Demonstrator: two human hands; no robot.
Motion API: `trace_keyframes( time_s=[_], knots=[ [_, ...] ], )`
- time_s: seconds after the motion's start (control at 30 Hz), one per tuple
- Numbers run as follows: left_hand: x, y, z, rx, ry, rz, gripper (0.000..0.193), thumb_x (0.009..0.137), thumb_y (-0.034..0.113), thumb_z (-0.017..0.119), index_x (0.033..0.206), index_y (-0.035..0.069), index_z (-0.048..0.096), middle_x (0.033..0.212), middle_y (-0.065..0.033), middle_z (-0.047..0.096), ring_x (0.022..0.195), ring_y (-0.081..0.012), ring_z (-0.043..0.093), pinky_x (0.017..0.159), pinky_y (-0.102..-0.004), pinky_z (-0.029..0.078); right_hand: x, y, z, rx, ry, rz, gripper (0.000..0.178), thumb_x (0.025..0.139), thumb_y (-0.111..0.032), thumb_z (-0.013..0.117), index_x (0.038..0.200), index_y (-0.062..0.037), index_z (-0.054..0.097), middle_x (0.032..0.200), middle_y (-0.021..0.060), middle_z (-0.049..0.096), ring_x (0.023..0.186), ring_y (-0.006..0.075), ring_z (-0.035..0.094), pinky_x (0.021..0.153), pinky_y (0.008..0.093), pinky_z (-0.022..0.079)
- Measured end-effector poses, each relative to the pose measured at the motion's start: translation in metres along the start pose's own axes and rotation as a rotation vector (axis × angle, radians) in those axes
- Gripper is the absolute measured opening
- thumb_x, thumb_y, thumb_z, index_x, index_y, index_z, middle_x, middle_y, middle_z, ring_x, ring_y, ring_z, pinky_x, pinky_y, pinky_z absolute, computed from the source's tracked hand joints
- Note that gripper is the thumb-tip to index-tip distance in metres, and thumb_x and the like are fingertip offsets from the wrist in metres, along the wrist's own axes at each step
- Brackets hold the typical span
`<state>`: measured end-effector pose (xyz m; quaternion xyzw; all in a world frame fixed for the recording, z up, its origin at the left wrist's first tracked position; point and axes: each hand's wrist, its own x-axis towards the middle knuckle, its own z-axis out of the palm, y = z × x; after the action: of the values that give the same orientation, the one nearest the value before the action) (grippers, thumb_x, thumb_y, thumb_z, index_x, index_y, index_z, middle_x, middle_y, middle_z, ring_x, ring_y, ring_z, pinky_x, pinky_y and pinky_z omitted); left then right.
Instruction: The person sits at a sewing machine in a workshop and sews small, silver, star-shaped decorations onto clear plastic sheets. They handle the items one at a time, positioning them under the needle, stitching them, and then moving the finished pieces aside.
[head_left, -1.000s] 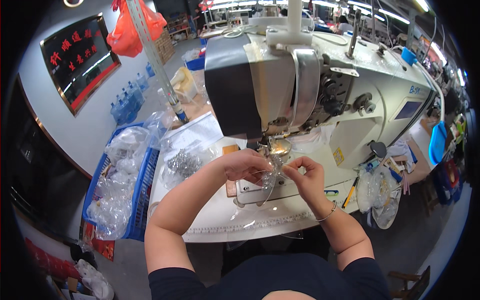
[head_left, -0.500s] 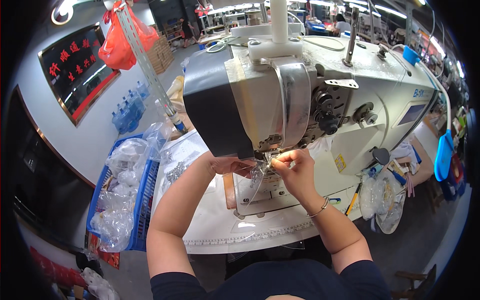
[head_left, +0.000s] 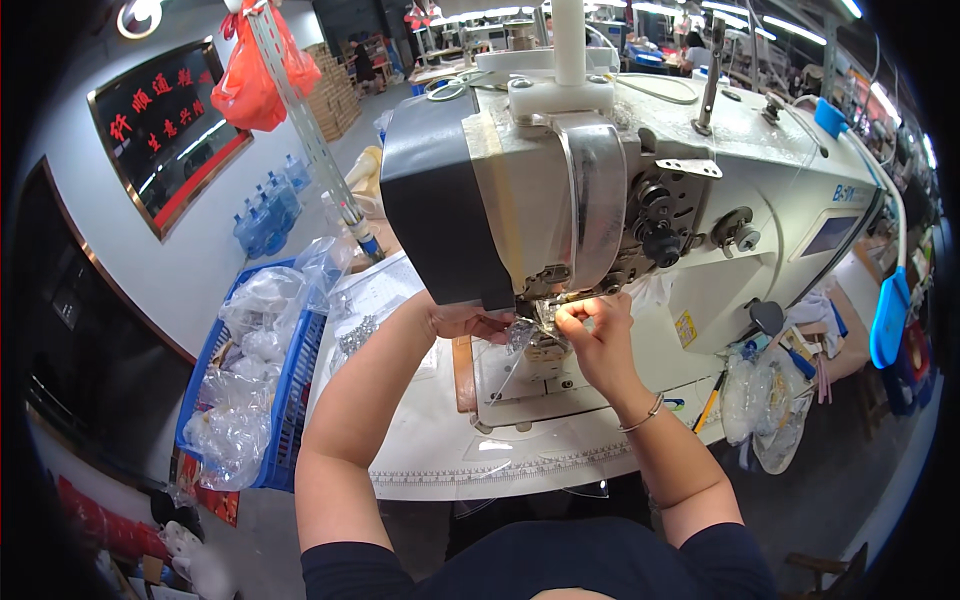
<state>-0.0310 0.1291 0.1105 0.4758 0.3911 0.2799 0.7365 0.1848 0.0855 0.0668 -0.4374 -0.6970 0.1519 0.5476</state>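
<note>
Both hands are under the head of a white and dark grey industrial sewing machine (head_left: 436,190), close to its lit needle area (head_left: 543,312). My left hand (head_left: 472,322) comes in from the left, its fingers closed at the edge of a small, clear, glittering piece (head_left: 518,336). From the right, my right hand (head_left: 602,338) is closed in a pinch, thumb against forefinger, beside the presser foot. What lies between those fingertips is too small to make out. A thin pale strand runs down from the clear piece over the machine bed (head_left: 500,392).
A blue basket (head_left: 290,420) full of clear plastic bags stands at the left of the white table (head_left: 440,470). Small shiny pieces (head_left: 357,338) lie left of my forearm. An orange-yellow pen (head_left: 708,405) and a bag of scraps (head_left: 765,400) are at the right.
The view has shifted slightly, so the machine sits a little farther right. My right fingertips have drawn back slightly from the needle area. My left hand stays by the clear piece.
</note>
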Motion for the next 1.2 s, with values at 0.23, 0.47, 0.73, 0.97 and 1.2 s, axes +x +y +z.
trace_keyframes(
  time_s=[0.23, 0.47, 0.73, 0.97, 1.2],
  knots=[
    [-0.008, 0.002, 0.010, 0.021, 0.028, 0.015, 0.063, 0.074, -0.009, 0.055, 0.129, 0.018, 0.043, 0.098, -0.0023, 0.059, 0.069, -0.0080, 0.057, 0.058, -0.0243, 0.051, -0.001, 0.002, 0.000, 0.006, -0.026, 0.011, 0.010, 0.073, -0.019, 0.063, 0.074, -0.0091, 0.065, 0.081, 0.0040, 0.058, 0.088, 0.0260, 0.042, 0.080, 0.0372, 0.032],
    [-0.009, 0.012, 0.008, 0.130, -0.005, 0.044, 0.037, 0.082, 0.016, 0.064, 0.117, 0.011, 0.052, 0.090, -0.0040, 0.061, 0.073, -0.0127, 0.061, 0.066, -0.0278, 0.055, 0.001, 0.008, 0.004, -0.022, -0.032, -0.015, 0.014, 0.073, -0.020, 0.064, 0.076, -0.0062, 0.065, 0.091, 0.0077, 0.057, 0.093, 0.0291, 0.042, 0.083, 0.0405, 0.033],
    [-0.012, 0.018, 0.019, 0.057, 0.020, 0.055, 0.036, 0.080, 0.020, 0.066, 0.113, 0.010, 0.054, 0.087, -0.0038, 0.062, 0.073, -0.0132, 0.061, 0.067, -0.0297, 0.054, -0.002, 0.001, 0.002, -0.043, -0.018, 0.034, 0.013, 0.073, -0.019, 0.064, 0.075, -0.0059, 0.064, 0.092, 0.0069, 0.055, 0.093, 0.0288, 0.042, 0.083, 0.0401, 0.033],
    [-0.002, 0.004, -0.002, 0.085, 0.038, -0.014, 0.031, 0.079, 0.017, 0.067, 0.107, 0.008, 0.057, 0.086, -0.0025, 0.061, 0.074, -0.0134, 0.062, 0.068, -0.0295, 0.054, 0.002, 0.008, 0.006, -0.019, -0.012, -0.011, 0.011, 0.074, -0.019, 0.063, 0.077, -0.0087, 0.065, 0.089, 0.0074, 0.055, 0.091, 0.0284, 0.043, 0.081, 0.0397, 0.034],
    [-0.029, -0.027, 0.017, 0.186, -0.088, -0.083, 0.029, 0.076, 0.006, 0.067, 0.101, 0.000, 0.054, 0.087, -0.0066, 0.063, 0.075, -0.0141, 0.063, 0.067, -0.0263, 0.053, -0.033, -0.009, -0.012, 0.001, -0.060, -0.156, 0.009, 0.072, -0.008, 0.064, 0.079, -0.0087, 0.058, 0.079, 0.0062, 0.046, 0.086, 0.0257, 0.041, 0.079, 0.0378, 0.031]
  ],
)
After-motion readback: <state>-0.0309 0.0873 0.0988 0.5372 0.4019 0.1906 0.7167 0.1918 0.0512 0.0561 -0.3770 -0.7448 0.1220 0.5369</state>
